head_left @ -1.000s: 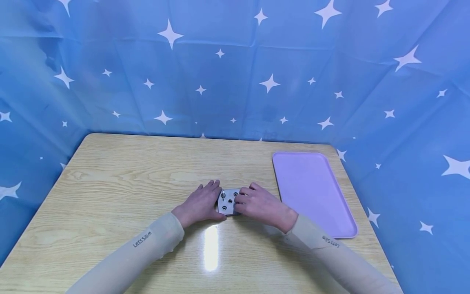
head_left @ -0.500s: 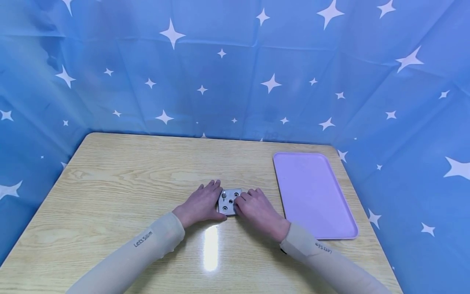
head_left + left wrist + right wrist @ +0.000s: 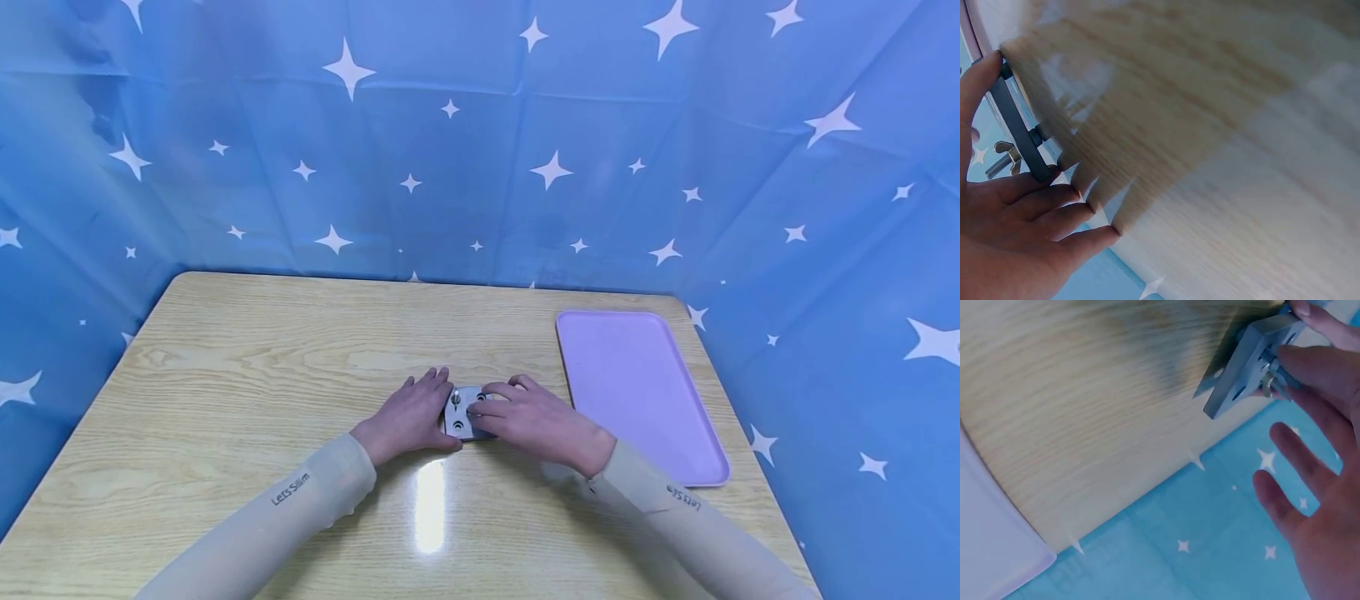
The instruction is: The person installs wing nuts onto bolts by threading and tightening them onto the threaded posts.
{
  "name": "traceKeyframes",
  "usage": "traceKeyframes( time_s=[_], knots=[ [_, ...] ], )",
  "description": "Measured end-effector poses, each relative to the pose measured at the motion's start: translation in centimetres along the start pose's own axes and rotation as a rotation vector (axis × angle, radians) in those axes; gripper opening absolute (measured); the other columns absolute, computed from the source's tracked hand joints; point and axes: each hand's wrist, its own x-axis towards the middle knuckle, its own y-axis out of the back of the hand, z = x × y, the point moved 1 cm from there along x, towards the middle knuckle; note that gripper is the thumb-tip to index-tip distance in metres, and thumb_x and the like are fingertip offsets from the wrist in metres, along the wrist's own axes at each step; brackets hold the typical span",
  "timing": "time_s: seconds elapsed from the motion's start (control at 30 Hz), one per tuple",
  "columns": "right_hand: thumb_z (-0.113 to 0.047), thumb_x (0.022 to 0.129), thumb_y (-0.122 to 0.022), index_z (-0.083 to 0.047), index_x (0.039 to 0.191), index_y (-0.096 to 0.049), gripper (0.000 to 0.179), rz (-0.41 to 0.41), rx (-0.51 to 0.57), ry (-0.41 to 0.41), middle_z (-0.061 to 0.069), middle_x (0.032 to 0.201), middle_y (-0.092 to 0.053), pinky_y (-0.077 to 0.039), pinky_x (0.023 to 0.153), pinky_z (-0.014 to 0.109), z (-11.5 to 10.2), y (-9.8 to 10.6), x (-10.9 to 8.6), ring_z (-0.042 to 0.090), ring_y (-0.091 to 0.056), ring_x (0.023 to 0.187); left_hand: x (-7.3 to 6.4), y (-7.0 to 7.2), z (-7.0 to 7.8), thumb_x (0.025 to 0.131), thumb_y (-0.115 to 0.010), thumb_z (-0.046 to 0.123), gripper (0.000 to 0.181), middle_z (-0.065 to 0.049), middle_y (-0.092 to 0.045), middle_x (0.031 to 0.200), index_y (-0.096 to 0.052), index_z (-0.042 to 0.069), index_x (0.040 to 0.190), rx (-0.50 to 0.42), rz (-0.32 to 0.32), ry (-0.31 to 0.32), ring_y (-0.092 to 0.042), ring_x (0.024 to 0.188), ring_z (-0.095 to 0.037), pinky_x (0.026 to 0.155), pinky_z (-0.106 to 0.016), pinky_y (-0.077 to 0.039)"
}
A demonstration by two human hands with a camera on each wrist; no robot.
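Observation:
A grey metal plate (image 3: 471,430) with several holes lies between the two hands. Along its left end, my left hand (image 3: 405,421) grips it, thumb at the near side and index finger at the far side. A threaded bolt (image 3: 999,166) with a brass wing nut (image 3: 1015,156) rises from the plate's far left corner. Black studs (image 3: 1037,135) show under the plate in the left wrist view. Over the plate's middle, my right hand (image 3: 543,427) pinches a small dark metal part (image 3: 1266,357) between thumb and index finger; the fingertips mostly hide it. Its other fingers are spread.
A flat purple tray (image 3: 637,392) lies to the right, beside the right forearm. Underneath is a light wood table (image 3: 247,358). A blue curtain (image 3: 480,150) with white stars hangs behind the table and along both sides.
My right hand dipped to the plate's right edge, then came back over the top, its fingertips now further left at the middle hole. The left hand and the plate have stayed in place.

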Motion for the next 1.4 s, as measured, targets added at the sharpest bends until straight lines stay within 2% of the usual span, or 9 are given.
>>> traceKeyframes(
  time_s=[0.2, 0.43, 0.63, 0.8, 1.0, 1.1, 1.2, 1.3, 1.4],
  knots=[
    [-0.016, 0.094, -0.074, -0.021, 0.119, -0.073, 0.025, 0.010, -0.047, 0.023, -0.009, 0.129, -0.068, -0.048, 0.095, 0.042, 0.0, 0.2, 0.1, 0.020, -0.059, 0.125, 0.0, 0.0, 0.0, 0.078, -0.087, 0.053, 0.096, -0.026, -0.042, 0.157, -0.052, -0.005, 0.145, 0.000, 0.001, 0.001, -0.038, 0.147, -0.043, 0.115, -0.061, -0.035],
    [-0.016, 0.087, -0.081, -0.022, 0.102, -0.074, 0.017, 0.059, -0.096, -0.018, -0.009, 0.107, -0.072, -0.049, 0.093, 0.040, -0.1, -0.4, 0.4, 0.017, -0.063, 0.107, 0.0, 0.0, 0.1, 0.079, -0.087, 0.052, 0.095, -0.025, -0.041, 0.159, -0.051, -0.005, 0.146, -0.015, -0.011, 0.010, -0.036, 0.148, -0.042, 0.116, -0.061, -0.033],
    [-0.015, 0.088, -0.078, -0.017, 0.094, -0.071, 0.010, 0.106, -0.088, -0.115, -0.004, 0.093, -0.070, -0.049, 0.076, 0.035, -0.9, -1.3, 0.9, 0.019, -0.064, 0.086, 0.0, 0.1, 0.1, 0.079, -0.086, 0.053, 0.096, -0.025, -0.040, 0.159, -0.050, -0.005, 0.147, -0.018, -0.013, 0.011, -0.036, 0.148, -0.042, 0.116, -0.061, -0.032],
    [-0.015, 0.089, -0.079, -0.014, 0.091, -0.071, 0.008, 0.136, 0.000, -0.250, 0.000, 0.083, -0.069, -0.044, 0.061, 0.030, -1.7, -1.8, 1.2, 0.016, -0.060, 0.069, -0.1, 0.1, 0.1, 0.078, -0.087, 0.053, 0.097, -0.026, -0.040, 0.159, -0.050, -0.006, 0.146, -0.011, -0.008, 0.009, -0.036, 0.148, -0.042, 0.116, -0.061, -0.033],
    [-0.026, 0.094, -0.076, -0.011, 0.096, -0.071, 0.016, 0.139, 0.120, -0.349, 0.001, 0.084, -0.069, -0.045, 0.060, 0.031, -1.9, -1.7, 1.2, 0.017, -0.061, 0.068, -0.1, 0.0, 0.1, 0.078, -0.087, 0.053, 0.096, -0.027, -0.041, 0.158, -0.051, -0.006, 0.145, -0.005, -0.004, 0.000, -0.037, 0.147, -0.043, 0.115, -0.061, -0.034],
    [-0.034, 0.091, -0.079, -0.012, 0.116, -0.070, 0.035, 0.089, 0.118, -0.294, 0.001, 0.103, -0.072, -0.051, 0.075, 0.037, -1.3, -1.2, 0.9, 0.020, -0.066, 0.090, -0.1, 0.0, 0.1, 0.077, -0.087, 0.053, 0.096, -0.027, -0.042, 0.157, -0.052, -0.006, 0.145, -0.004, -0.004, -0.004, -0.038, 0.147, -0.044, 0.115, -0.062, -0.034],
    [-0.027, 0.090, -0.081, -0.018, 0.130, -0.067, 0.043, 0.035, 0.082, -0.170, -0.003, 0.125, -0.068, -0.050, 0.090, 0.043, -0.6, -0.4, 0.6, 0.022, -0.062, 0.116, -0.1, 0.0, 0.1, 0.078, -0.087, 0.053, 0.095, -0.026, -0.042, 0.157, -0.052, -0.005, 0.145, 0.003, -0.004, -0.003, -0.038, 0.147, -0.043, 0.115, -0.062, -0.035],
    [-0.016, 0.092, -0.078, -0.023, 0.129, -0.068, 0.039, -0.006, 0.024, -0.044, -0.008, 0.132, -0.066, -0.049, 0.094, 0.043, 0.0, 0.1, 0.4, 0.020, -0.058, 0.126, 0.0, 0.0, 0.1, 0.078, -0.087, 0.053, 0.094, -0.025, -0.043, 0.156, -0.053, -0.004, 0.144, 0.006, -0.002, 0.000, -0.038, 0.147, -0.042, 0.114, -0.061, -0.035],
    [-0.015, 0.092, -0.075, -0.024, 0.125, -0.070, 0.034, -0.013, -0.038, 0.014, -0.011, 0.131, -0.067, -0.049, 0.093, 0.041, 0.2, 0.1, 0.3, 0.019, -0.058, 0.126, 0.0, 0.0, 0.1, 0.078, -0.087, 0.053, 0.093, -0.025, -0.044, 0.156, -0.053, -0.004, 0.144, 0.003, -0.004, 0.003, -0.038, 0.147, -0.042, 0.114, -0.061, -0.035]
  ],
)
